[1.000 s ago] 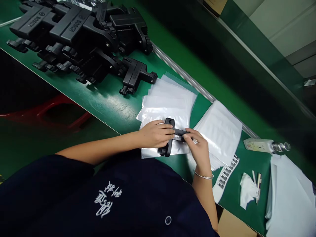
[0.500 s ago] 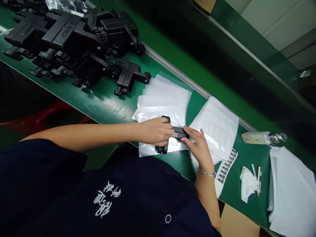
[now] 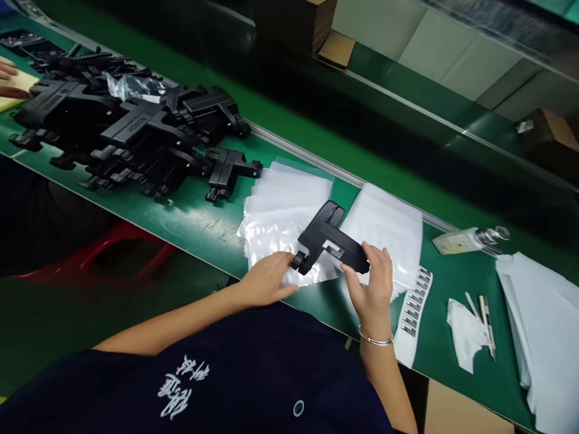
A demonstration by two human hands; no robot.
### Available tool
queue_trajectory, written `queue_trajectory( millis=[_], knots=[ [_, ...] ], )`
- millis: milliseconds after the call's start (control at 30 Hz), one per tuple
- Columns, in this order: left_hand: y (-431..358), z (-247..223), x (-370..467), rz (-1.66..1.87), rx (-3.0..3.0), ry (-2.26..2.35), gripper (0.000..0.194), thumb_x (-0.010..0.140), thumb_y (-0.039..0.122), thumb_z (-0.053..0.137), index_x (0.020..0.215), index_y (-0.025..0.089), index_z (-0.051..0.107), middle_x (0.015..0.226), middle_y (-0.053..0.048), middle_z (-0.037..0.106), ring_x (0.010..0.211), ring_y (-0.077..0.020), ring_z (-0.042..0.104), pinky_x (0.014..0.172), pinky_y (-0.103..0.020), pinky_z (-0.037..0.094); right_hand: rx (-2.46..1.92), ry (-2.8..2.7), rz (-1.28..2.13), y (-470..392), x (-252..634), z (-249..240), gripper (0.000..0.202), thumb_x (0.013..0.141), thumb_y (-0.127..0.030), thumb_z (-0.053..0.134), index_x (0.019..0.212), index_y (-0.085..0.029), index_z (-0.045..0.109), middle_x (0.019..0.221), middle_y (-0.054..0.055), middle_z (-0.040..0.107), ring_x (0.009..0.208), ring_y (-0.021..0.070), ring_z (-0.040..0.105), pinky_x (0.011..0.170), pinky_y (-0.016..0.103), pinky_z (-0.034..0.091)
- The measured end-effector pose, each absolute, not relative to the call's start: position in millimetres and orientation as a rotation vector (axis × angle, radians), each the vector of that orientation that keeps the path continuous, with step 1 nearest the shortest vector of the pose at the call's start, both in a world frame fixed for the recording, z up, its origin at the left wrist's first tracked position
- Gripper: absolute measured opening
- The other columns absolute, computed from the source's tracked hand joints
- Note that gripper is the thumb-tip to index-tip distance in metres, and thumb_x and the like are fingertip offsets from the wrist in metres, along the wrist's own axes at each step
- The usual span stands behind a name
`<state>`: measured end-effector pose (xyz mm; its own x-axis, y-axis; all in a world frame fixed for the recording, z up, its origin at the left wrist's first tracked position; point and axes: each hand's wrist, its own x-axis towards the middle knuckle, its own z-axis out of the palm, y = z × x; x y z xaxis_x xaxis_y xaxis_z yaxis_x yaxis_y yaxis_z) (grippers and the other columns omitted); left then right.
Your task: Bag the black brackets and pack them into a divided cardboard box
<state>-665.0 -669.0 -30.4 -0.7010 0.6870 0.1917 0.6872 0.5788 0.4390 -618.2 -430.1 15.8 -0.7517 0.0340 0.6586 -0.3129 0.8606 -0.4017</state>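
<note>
Matte black T-shaped bracket (image 3: 320, 236), pale label (image 3: 333, 249) on its stem (image 3: 354, 253), held over glossy plastic bags (image 3: 289, 202). From it, four o'clock: I have the right hand (image 3: 373, 283) pinching the stem end. Eight o'clock: left hand (image 3: 269, 278) half-open, fingertips by the blocky clip (image 3: 298, 261); from my distance I cannot tell whether they touch. Ten o'clock: heap of ridged black brackets (image 3: 136, 128).
</note>
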Motion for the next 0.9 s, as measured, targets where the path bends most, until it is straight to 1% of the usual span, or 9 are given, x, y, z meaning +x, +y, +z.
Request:
queue_trajectory(
  millis=[67, 100, 233, 300, 400, 500, 567, 700, 900],
  knots=[
    [-656.8, -41.6, -655.8, -0.507, -1.374, -2.804, 0.070, 0.075, 0.050, 0.070, 0.129, 0.010, 0.051, 0.132, -0.021, 0.056, 0.122, -0.0381, 0.052, 0.099, -0.050, 0.045, -0.088, -2.289, 0.831, -423.8, -611.2, 18.7, 0.050, 0.087, -0.039, 0.062, 0.133, -0.023, 0.050, 0.120, 0.012, 0.061, 0.109, 0.0258, 0.060, 0.095, 0.047, 0.050],
    [-654.5, -46.5, -653.5, -0.408, -1.428, -2.780, 0.075, 0.074, 0.051, 0.071, 0.133, 0.010, 0.048, 0.137, -0.022, 0.052, 0.126, -0.0396, 0.049, 0.101, -0.052, 0.042, -0.233, -2.259, 0.942, -420.1, -608.3, 20.1, 0.048, 0.087, -0.041, 0.061, 0.131, -0.023, 0.052, 0.120, 0.012, 0.062, 0.107, 0.0257, 0.060, 0.090, 0.044, 0.052],
    [-665.8, -52.8, -659.4, -0.232, -1.619, -2.582, 0.033, 0.093, 0.022, 0.048, 0.124, 0.012, 0.056, 0.128, -0.017, 0.062, 0.120, -0.0280, 0.057, 0.096, -0.039, 0.049, -0.574, -2.125, 1.184, -405.9, -597.7, 24.9, 0.047, 0.083, -0.046, 0.062, 0.124, -0.022, 0.059, 0.112, 0.010, 0.065, 0.099, 0.0244, 0.062, 0.086, 0.042, 0.052],
    [-672.9, -47.9, -664.7, -0.180, -1.679, -2.513, 0.032, 0.093, 0.008, 0.039, 0.115, 0.013, 0.062, 0.113, -0.014, 0.069, 0.110, -0.0243, 0.064, 0.089, -0.034, 0.054, -0.622, -2.094, 1.192, -401.5, -593.7, 26.9, 0.047, 0.081, -0.047, 0.064, 0.121, -0.023, 0.061, 0.112, 0.009, 0.065, 0.101, 0.0245, 0.061, 0.089, 0.043, 0.050],
    [-673.0, -42.8, -664.4, -0.184, -1.665, -2.506, 0.030, 0.094, 0.019, 0.045, 0.117, 0.013, 0.062, 0.113, -0.016, 0.069, 0.109, -0.0294, 0.064, 0.090, -0.043, 0.054, -0.652, -2.061, 1.240, -399.1, -590.0, 29.5, 0.047, 0.079, -0.047, 0.065, 0.119, -0.023, 0.062, 0.112, 0.009, 0.065, 0.101, 0.0245, 0.060, 0.089, 0.042, 0.049],
    [-669.3, -51.4, -655.8, -0.193, -1.612, -2.496, 0.047, 0.091, 0.040, 0.052, 0.126, 0.009, 0.057, 0.132, -0.022, 0.058, 0.123, -0.0393, 0.054, 0.095, -0.054, 0.051, -0.664, -2.042, 1.296, -399.5, -587.9, 32.0, 0.048, 0.079, -0.046, 0.065, 0.121, -0.024, 0.061, 0.108, 0.008, 0.066, 0.099, 0.0241, 0.060, 0.085, 0.040, 0.049],
    [-673.3, -62.1, -650.9, -0.185, -1.633, -2.446, 0.041, 0.094, 0.032, 0.048, 0.125, 0.008, 0.058, 0.132, -0.021, 0.059, 0.122, -0.0365, 0.056, 0.095, -0.048, 0.052, -0.648, -2.031, 1.322, -400.5, -586.7, 34.1, 0.047, 0.079, -0.046, 0.066, 0.120, -0.024, 0.062, 0.108, 0.007, 0.066, 0.099, 0.0237, 0.059, 0.085, 0.040, 0.048],
    [-694.5, -72.0, -653.6, -0.255, -1.756, -2.370, 0.040, 0.094, 0.007, 0.035, 0.121, 0.020, 0.061, 0.121, -0.009, 0.069, 0.115, -0.0223, 0.063, 0.093, -0.033, 0.054, -0.606, -2.004, 1.345, -403.9, -585.2, 38.6, 0.044, 0.079, -0.044, 0.067, 0.118, -0.025, 0.063, 0.108, 0.006, 0.065, 0.100, 0.0227, 0.059, 0.088, 0.039, 0.047],
    [-700.8, -51.6, -675.1, -0.200, -1.535, -2.484, 0.029, 0.094, 0.010, 0.038, 0.104, 0.016, 0.065, 0.097, -0.011, 0.072, 0.090, -0.0229, 0.069, 0.074, -0.034, 0.058, -0.606, -2.034, 1.325, -409.9, -584.9, 45.8, 0.044, 0.080, -0.045, 0.066, 0.119, -0.025, 0.061, 0.105, 0.007, 0.066, 0.096, 0.0229, 0.060, 0.082, 0.039, 0.050]
  ],
)
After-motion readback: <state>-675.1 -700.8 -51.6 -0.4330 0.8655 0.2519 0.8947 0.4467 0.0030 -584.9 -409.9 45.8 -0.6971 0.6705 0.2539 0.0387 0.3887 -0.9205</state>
